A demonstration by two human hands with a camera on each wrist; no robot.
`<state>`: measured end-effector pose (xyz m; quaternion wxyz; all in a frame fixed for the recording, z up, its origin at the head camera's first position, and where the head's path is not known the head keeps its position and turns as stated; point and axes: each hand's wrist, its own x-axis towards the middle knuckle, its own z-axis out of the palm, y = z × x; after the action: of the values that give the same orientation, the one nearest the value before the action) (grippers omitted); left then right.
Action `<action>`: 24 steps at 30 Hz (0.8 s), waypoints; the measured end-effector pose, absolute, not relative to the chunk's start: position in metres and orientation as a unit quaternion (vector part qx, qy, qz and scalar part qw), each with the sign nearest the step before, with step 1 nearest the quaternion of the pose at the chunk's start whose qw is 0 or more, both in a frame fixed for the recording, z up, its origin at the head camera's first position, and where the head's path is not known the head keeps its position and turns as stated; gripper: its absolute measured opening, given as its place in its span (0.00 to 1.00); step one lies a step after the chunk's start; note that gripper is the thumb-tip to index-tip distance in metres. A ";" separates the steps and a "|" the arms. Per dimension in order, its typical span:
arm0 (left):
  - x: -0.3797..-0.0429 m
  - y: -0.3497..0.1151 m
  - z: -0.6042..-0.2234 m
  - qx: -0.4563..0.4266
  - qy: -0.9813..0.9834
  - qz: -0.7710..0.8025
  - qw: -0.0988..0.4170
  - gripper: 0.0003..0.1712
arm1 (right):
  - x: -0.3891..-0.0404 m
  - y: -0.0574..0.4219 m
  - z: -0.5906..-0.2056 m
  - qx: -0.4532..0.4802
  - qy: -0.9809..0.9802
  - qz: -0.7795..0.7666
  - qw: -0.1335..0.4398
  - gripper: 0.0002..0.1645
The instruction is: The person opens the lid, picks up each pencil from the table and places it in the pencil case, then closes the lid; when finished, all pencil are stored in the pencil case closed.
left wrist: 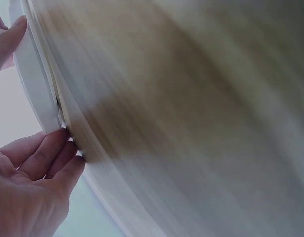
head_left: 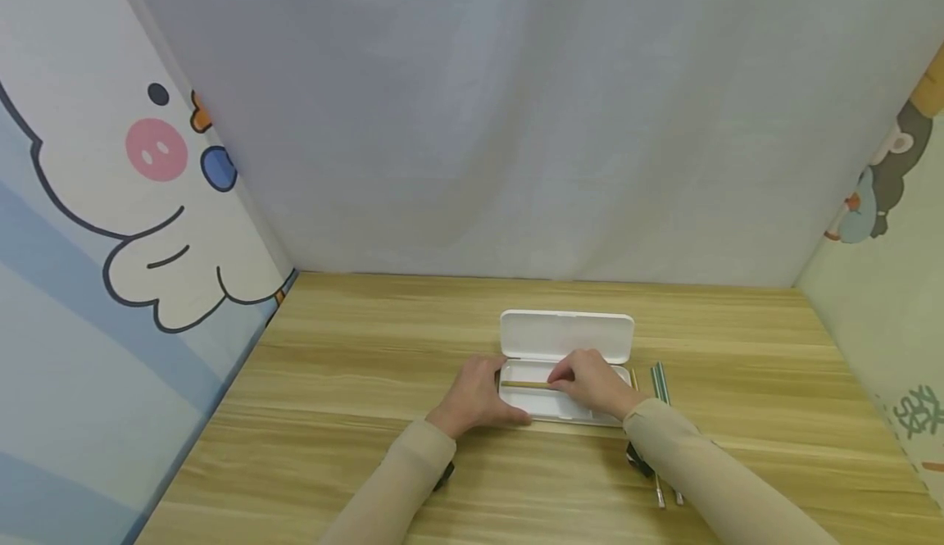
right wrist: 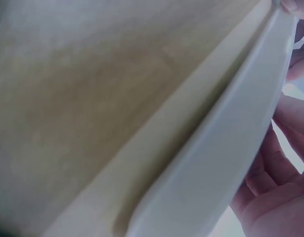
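Note:
A white pencil case (head_left: 549,406) lies on the table with its lid (head_left: 566,336) raised at the back. My left hand (head_left: 472,397) grips the left end of the case, its thumb along the front corner. Over the right half of the case, my right hand (head_left: 593,385) pinches a thin yellow pencil (head_left: 525,384), which lies lengthwise within the case. The palm and fingers hide the pencil's right end. In the right wrist view the long white wall of the case (right wrist: 211,143) runs beside the fingers.
Right of the case lie green pencils (head_left: 661,383) and another thin yellow one (head_left: 634,379), partly under my right sleeve (head_left: 686,447). The wood-grain table (head_left: 354,348) meets a grey curtain (head_left: 457,160) behind, with printed panels on both sides.

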<state>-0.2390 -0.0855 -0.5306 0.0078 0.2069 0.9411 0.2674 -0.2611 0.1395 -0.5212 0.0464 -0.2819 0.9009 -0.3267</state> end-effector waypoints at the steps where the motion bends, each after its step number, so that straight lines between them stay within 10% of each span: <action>1: -0.239 -0.085 -0.530 0.208 0.941 0.266 0.006 0.44 | -0.261 0.139 -0.521 -0.281 0.901 -0.326 0.048 0.02; 24: -0.236 -0.085 -0.526 0.210 0.939 0.273 0.009 0.43 | -0.258 0.140 -0.517 -0.309 0.899 -0.307 0.039 0.03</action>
<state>-0.2357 -0.0851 -0.5260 0.0091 0.2105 0.9386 0.2732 -0.2580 0.1403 -0.5174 0.0394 -0.3091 0.8992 -0.3071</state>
